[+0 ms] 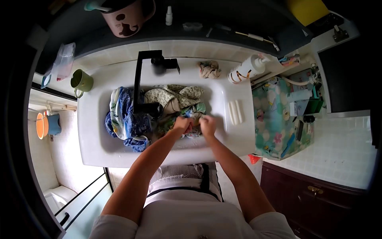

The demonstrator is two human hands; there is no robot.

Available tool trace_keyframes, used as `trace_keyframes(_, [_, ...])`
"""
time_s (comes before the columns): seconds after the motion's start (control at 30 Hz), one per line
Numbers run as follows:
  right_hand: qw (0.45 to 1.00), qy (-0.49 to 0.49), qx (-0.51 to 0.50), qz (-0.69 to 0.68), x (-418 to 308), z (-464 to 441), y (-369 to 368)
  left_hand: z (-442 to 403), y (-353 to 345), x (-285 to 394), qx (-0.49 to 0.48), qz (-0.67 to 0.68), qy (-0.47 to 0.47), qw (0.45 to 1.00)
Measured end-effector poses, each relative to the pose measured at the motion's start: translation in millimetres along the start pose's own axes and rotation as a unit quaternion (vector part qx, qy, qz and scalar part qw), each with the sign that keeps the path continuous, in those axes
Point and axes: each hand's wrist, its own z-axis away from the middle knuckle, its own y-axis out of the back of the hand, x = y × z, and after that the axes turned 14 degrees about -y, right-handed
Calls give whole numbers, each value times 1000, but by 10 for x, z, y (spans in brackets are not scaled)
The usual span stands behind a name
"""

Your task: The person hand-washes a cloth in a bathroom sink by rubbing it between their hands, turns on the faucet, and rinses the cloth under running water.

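Observation:
Both my hands are over the white sink (234, 139), close together at the right part of a heap of clothes. My left hand (184, 124) is closed around a bunched, green patterned garment (199, 109). A short gap to the right, my right hand (207, 125) looks closed on the same garment, slightly smeared by motion. A blue patterned garment (135, 119) with a white part lies at the left side of the basin. Behind my hands is a cream floral cloth (175, 93). The black faucet (137, 79) reaches over the clothes and hides part of them.
On the sink's rim stand a green mug (82, 81), a crumpled cloth (209, 69) and a white pump bottle (248, 69). A ridged soap rest (235, 112) is at the right. A patterned mat (274, 115) with brushes and containers covers the counter beside it.

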Motion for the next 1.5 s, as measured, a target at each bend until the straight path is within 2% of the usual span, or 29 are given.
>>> trace_keyframes(0.07, [1000,-8,-4,13,-341,-161,171,79,33,-112,-4,27,12,1000])
trace_keyframes(0.1, [996,53,10,75,-315,-340,94,135,47,-144,1,48,34,998])
trace_keyframes(0.13, [988,29,-5,154,-542,-293,177,189,64,-192,6,69,56,996])
trace_keyframes(0.17, [981,11,-30,193,-332,-440,-30,221,92,-272,-21,66,67,995])
trace_keyframes(0.23, [956,-37,-264,124,-248,-653,-91,323,119,-350,-43,42,74,995])
trace_keyframes(0.33, [947,-107,-270,139,-173,-587,-216,317,112,-408,-59,7,125,990])
trace_keyframes(0.4, [957,-43,-263,114,-191,-395,-140,291,170,-519,-73,21,120,990])
trace_keyframes(0.47, [958,34,-242,150,-632,89,222,196,235,-627,-102,27,136,985])
trace_keyframes(0.53, [945,168,-218,175,-631,393,313,92,334,-783,-142,27,180,973])
trace_keyframes(0.6, [930,165,-272,185,-741,645,495,-28,400,-932,-188,-45,143,971])
trace_keyframes(0.63, [919,220,-264,192,-640,673,504,46,370,-921,-141,-52,113,982])
trace_keyframes(0.67, [908,195,-300,218,-635,704,564,8,405,-1084,-147,-151,-55,976])
trace_keyframes(0.7, [900,212,-302,233,-576,715,588,-101,487,-1371,-148,-245,-219,933])
trace_keyframes(0.8, [876,240,-317,272,-576,730,595,482,492,-511,-176,-316,-117,925])
trace_keyframes(0.87, [855,240,-340,310,-661,790,602,625,473,-214,-224,-301,-12,927])
trace_keyframes(0.9, [841,233,-354,337,-731,844,594,762,429,6,-224,-210,-55,950])
trace_keyframes(0.93, [826,225,-367,364,-778,878,572,731,376,53,-202,-151,-41,967])
trace_keyframes(0.97, [795,274,-382,383,-593,835,413,698,328,91,-180,-91,-27,979])
trace_keyframes(1.03, [820,253,-398,324,-401,729,303,536,314,-39,-153,28,2,988])
trace_keyframes(1.07, [832,240,-405,294,-314,684,293,384,364,-157,-196,88,59,975])
trace_keyframes(1.1, [844,30,-507,174,-457,670,472,346,331,-155,-160,71,89,981])
trace_keyframes(1.13, [861,-15,-505,-51,-328,638,412,327,294,-148,-122,54,119,984])
trace_keyframes(1.17, [742,-158,-635,-143,-228,416,426,337,266,-159,-114,-2,86,990])
trace_keyframes(1.2, [579,-293,-727,-227,-295,279,531,364,240,-172,-107,-60,55,991])
trace_keyframes(1.23, [628,-303,-673,-249,-357,384,573,373,218,-184,-100,-118,23,988])
trace_keyframes(1.33, [780,-357,-508,-76,-429,458,393,275,197,-229,-90,-134,46,986])
trace_keyframes(1.47, [788,-330,-485,-189,-258,341,21,63,216,-274,-63,-148,98,982])
trace_keyframes(1.5, [792,-357,-452,-203,-248,324,-75,34,213,-261,-57,-138,105,983])
